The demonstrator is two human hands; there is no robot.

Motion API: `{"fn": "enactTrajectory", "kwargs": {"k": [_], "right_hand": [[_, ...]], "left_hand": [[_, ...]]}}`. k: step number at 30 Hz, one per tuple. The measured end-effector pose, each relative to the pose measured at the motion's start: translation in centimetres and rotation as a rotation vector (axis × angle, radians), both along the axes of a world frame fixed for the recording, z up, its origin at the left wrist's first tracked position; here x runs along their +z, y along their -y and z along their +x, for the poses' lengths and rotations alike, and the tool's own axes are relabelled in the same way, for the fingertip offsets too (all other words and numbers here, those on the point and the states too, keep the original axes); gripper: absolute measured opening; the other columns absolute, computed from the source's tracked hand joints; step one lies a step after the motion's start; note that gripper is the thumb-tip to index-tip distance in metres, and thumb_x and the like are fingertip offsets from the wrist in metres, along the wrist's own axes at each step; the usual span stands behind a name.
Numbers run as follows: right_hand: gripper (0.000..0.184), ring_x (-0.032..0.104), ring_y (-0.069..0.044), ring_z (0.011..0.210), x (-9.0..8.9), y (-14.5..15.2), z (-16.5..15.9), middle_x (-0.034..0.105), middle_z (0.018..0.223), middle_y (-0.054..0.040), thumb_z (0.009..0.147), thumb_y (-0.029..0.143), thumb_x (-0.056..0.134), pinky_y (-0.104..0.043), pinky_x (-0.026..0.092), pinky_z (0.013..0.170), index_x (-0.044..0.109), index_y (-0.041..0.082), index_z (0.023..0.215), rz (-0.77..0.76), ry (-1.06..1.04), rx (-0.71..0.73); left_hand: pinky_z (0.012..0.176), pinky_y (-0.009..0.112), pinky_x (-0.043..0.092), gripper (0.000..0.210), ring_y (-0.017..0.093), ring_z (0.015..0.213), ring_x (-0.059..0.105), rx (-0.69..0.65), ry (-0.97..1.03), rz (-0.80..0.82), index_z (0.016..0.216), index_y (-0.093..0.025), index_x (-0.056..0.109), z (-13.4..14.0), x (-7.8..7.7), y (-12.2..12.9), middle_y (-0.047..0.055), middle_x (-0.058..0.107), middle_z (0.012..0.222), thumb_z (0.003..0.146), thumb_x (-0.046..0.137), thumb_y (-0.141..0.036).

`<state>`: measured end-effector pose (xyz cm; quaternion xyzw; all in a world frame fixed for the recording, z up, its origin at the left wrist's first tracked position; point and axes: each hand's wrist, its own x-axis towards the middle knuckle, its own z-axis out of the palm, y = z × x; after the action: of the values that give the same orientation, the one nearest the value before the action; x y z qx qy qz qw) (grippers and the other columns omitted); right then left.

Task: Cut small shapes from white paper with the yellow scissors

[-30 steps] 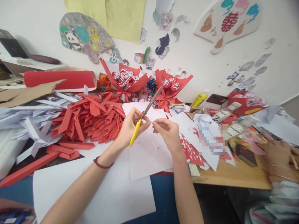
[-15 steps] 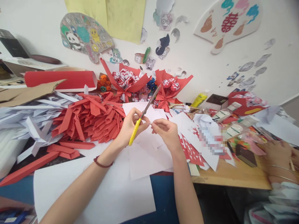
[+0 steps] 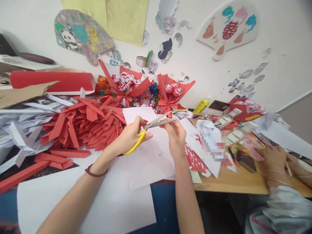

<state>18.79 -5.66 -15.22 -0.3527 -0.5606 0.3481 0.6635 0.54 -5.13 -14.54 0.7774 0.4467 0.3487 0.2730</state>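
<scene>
A pair of scissors (image 3: 137, 143) with a yellow handle is gripped in my left hand (image 3: 128, 136), its blades parted and pointing right. My right hand (image 3: 176, 140) has its fingers pinched together at the blade tips; whatever they hold is too small to make out. Below both hands lie overlapping white paper sheets (image 3: 148, 174). A heap of folded red paper strips (image 3: 97, 130) is just left of my left hand, with folded white paper strips (image 3: 19, 136) farther left.
Red-wrapped paper bouquets (image 3: 125, 86) and a red paper roll (image 3: 52, 81) stand along the wall. To the right are a yellow bottle (image 3: 202, 104), clear bottles (image 3: 232, 138), a dark box (image 3: 246, 161) and another person's hands (image 3: 275, 159) on the wooden table (image 3: 231, 185).
The scissors have opened and swung down from an upright slant to nearly level. My right hand has risen slightly to the blade tips. The camera view has shifted a little to the right.
</scene>
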Motion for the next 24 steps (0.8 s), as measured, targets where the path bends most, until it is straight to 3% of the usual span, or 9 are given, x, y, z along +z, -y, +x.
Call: {"fn": "enactTrajectory", "kwargs": {"k": [4, 24], "right_hand": [[0.015, 0.066, -0.017, 0.096, -0.27, -0.2, 0.01, 0.066, 0.095, -0.0031, 0.083, 0.032, 0.065, -0.031, 0.053, 0.089, 0.056, 0.021, 0.088, 0.03, -0.013, -0.005], [0.014, 0.069, -0.021, 0.099, -0.13, 0.12, -0.16, 0.07, 0.099, -0.0054, 0.083, 0.031, 0.065, -0.039, 0.054, 0.094, 0.056, 0.021, 0.09, 0.039, 0.002, 0.009]], "left_hand": [[0.055, 0.024, 0.029, 0.037, 0.013, 0.059, 0.046, -0.005, -0.022, -0.011, 0.093, -0.022, 0.039, 0.18, -0.01, 0.09, -0.002, 0.051, 0.073, 0.081, 0.06, -0.049], [0.055, 0.021, 0.028, 0.037, 0.01, 0.056, 0.034, 0.022, 0.044, 0.055, 0.082, -0.022, 0.036, 0.29, -0.23, -0.06, -0.006, 0.043, 0.069, 0.077, 0.066, -0.044]]}}
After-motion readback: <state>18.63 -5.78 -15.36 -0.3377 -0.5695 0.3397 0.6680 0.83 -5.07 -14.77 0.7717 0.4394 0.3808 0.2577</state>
